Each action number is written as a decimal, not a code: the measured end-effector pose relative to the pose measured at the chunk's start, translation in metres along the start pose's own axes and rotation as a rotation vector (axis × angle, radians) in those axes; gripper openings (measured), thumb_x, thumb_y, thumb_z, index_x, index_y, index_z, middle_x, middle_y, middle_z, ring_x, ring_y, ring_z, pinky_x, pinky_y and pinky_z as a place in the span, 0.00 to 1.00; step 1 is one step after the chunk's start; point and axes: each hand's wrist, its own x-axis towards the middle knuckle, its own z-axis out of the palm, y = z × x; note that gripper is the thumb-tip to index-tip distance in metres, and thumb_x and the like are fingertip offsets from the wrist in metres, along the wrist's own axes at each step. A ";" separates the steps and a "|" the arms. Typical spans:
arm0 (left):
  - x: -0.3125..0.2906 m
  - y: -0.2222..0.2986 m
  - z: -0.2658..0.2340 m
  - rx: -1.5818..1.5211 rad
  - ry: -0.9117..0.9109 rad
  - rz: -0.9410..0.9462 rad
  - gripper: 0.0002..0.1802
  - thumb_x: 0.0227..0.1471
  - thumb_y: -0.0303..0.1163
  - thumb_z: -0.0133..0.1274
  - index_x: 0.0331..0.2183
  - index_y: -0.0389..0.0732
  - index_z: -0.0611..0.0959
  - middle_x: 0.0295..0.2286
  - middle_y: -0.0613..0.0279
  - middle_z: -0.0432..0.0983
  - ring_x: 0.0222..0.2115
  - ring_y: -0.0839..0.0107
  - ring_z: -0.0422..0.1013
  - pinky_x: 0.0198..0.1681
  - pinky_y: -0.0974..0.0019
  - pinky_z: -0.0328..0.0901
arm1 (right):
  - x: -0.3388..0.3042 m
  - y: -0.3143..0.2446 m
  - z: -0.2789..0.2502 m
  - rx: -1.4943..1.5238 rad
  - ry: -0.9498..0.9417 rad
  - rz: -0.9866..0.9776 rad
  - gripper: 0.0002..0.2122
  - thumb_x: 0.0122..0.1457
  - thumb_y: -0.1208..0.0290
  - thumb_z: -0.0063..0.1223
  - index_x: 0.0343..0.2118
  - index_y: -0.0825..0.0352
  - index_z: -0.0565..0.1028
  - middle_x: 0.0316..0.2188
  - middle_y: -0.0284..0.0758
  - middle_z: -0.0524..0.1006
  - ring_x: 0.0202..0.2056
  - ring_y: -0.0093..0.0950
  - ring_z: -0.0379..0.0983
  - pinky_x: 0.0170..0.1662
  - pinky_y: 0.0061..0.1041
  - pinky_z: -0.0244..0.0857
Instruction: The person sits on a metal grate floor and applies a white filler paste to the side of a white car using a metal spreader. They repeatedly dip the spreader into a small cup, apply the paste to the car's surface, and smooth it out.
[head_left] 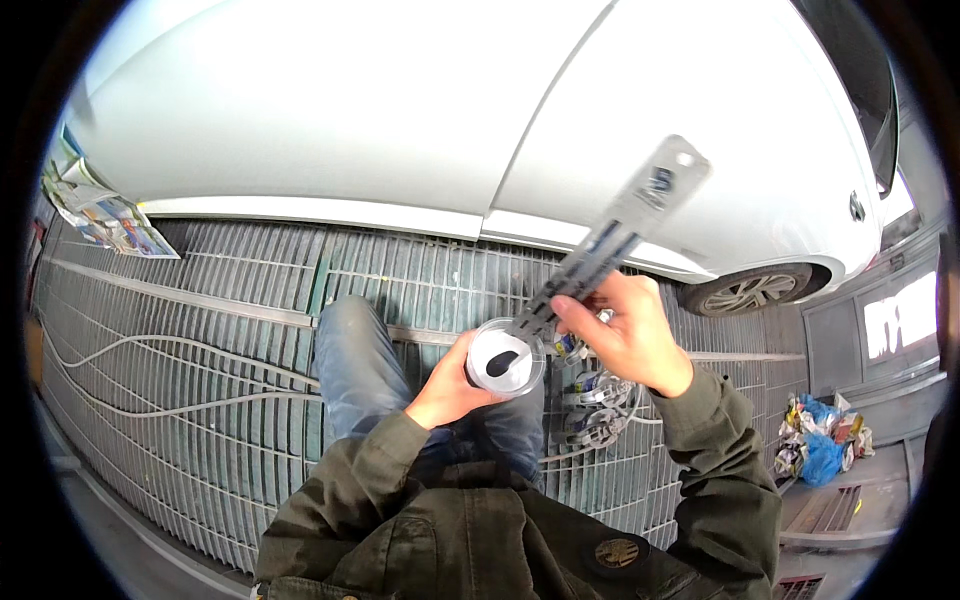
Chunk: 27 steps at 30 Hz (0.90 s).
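Note:
My left hand (448, 386) wraps round a small clear plastic cup (484, 350) held in front of my knees. Inside it is pale material, with a dark patch that may be liquid or a shadow. In my right hand (632, 335), pinched between thumb and fingers, is a flat grey mixing stick (612, 235) with dark printed markings and a hole at its upper end. The stick leans up to the right, and its lower end reaches the cup's rim. Whether the tip touches the contents cannot be made out.
A white car body (350, 110) stands close ahead, with its wheel (750, 290) at right. Metal grating (200, 470) forms the floor. A pale hose (170, 408) loops at left, near printed paper sheets (110, 220). Clear-and-metal equipment (600, 410) sits beside me; crumpled waste (822, 455) lies far right.

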 end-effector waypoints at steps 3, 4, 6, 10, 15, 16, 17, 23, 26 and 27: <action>0.008 -0.004 0.000 -0.048 0.031 0.003 0.45 0.35 0.21 0.70 0.56 0.38 0.67 0.49 0.61 0.70 0.51 0.71 0.66 0.55 0.65 0.62 | -0.007 -0.015 -0.019 -0.099 0.032 -0.108 0.05 0.58 0.78 0.55 0.36 0.74 0.75 0.24 0.38 0.80 0.25 0.24 0.79 0.27 0.22 0.71; 0.009 -0.005 0.000 -0.071 0.052 0.006 0.45 0.35 0.20 0.70 0.56 0.38 0.66 0.49 0.61 0.70 0.51 0.70 0.66 0.55 0.65 0.62 | -0.006 -0.021 -0.028 -0.138 0.031 -0.232 0.05 0.59 0.79 0.53 0.37 0.74 0.75 0.24 0.38 0.79 0.25 0.24 0.79 0.26 0.21 0.71; 0.014 -0.006 -0.002 -0.039 0.086 0.020 0.45 0.35 0.20 0.69 0.55 0.38 0.66 0.49 0.60 0.70 0.52 0.70 0.66 0.56 0.64 0.61 | -0.013 -0.030 -0.034 -0.080 0.153 -0.197 0.05 0.60 0.79 0.52 0.37 0.74 0.75 0.26 0.38 0.79 0.25 0.25 0.79 0.27 0.21 0.73; 0.029 -0.008 -0.001 -0.099 0.095 0.020 0.44 0.36 0.19 0.69 0.55 0.36 0.66 0.49 0.59 0.70 0.52 0.70 0.66 0.56 0.64 0.61 | -0.015 -0.048 -0.041 0.097 0.432 -0.189 0.04 0.59 0.79 0.55 0.35 0.76 0.75 0.26 0.39 0.78 0.25 0.25 0.78 0.26 0.21 0.73; 0.042 -0.006 0.004 -0.193 0.089 0.028 0.43 0.38 0.22 0.70 0.55 0.34 0.66 0.49 0.58 0.70 0.51 0.68 0.67 0.55 0.64 0.63 | -0.015 -0.051 -0.047 0.152 0.499 -0.130 0.06 0.61 0.79 0.53 0.38 0.76 0.72 0.31 0.39 0.77 0.26 0.25 0.78 0.28 0.21 0.74; 0.044 -0.003 0.005 -0.159 0.090 0.029 0.43 0.37 0.22 0.70 0.55 0.34 0.66 0.49 0.58 0.70 0.51 0.69 0.66 0.55 0.64 0.63 | -0.014 -0.050 -0.048 0.156 0.498 -0.135 0.06 0.61 0.79 0.53 0.38 0.76 0.72 0.31 0.39 0.77 0.26 0.25 0.78 0.28 0.21 0.74; 0.047 -0.001 0.005 -0.126 0.091 0.030 0.43 0.37 0.22 0.70 0.55 0.34 0.66 0.49 0.58 0.70 0.51 0.69 0.66 0.55 0.64 0.63 | -0.014 -0.048 -0.048 0.160 0.496 -0.141 0.06 0.61 0.79 0.53 0.38 0.76 0.72 0.30 0.38 0.77 0.26 0.25 0.77 0.28 0.21 0.74; 0.050 0.008 0.005 -0.087 0.092 0.002 0.45 0.36 0.22 0.71 0.55 0.35 0.65 0.48 0.59 0.71 0.51 0.70 0.67 0.55 0.64 0.62 | -0.019 -0.047 -0.050 0.135 0.521 -0.162 0.06 0.61 0.79 0.53 0.38 0.76 0.72 0.31 0.38 0.77 0.26 0.24 0.77 0.29 0.20 0.73; 0.051 0.008 0.007 -0.082 0.084 -0.008 0.45 0.35 0.22 0.72 0.55 0.36 0.66 0.48 0.60 0.71 0.51 0.70 0.67 0.55 0.64 0.62 | -0.023 -0.048 -0.051 0.149 0.559 -0.164 0.06 0.61 0.79 0.53 0.38 0.76 0.72 0.30 0.38 0.77 0.27 0.24 0.77 0.29 0.20 0.73; 0.051 0.008 0.007 -0.078 0.086 -0.014 0.45 0.35 0.22 0.72 0.55 0.36 0.66 0.49 0.60 0.71 0.51 0.70 0.67 0.55 0.64 0.62 | -0.023 -0.048 -0.051 0.157 0.570 -0.176 0.06 0.61 0.79 0.53 0.38 0.76 0.72 0.30 0.38 0.77 0.27 0.24 0.77 0.30 0.20 0.73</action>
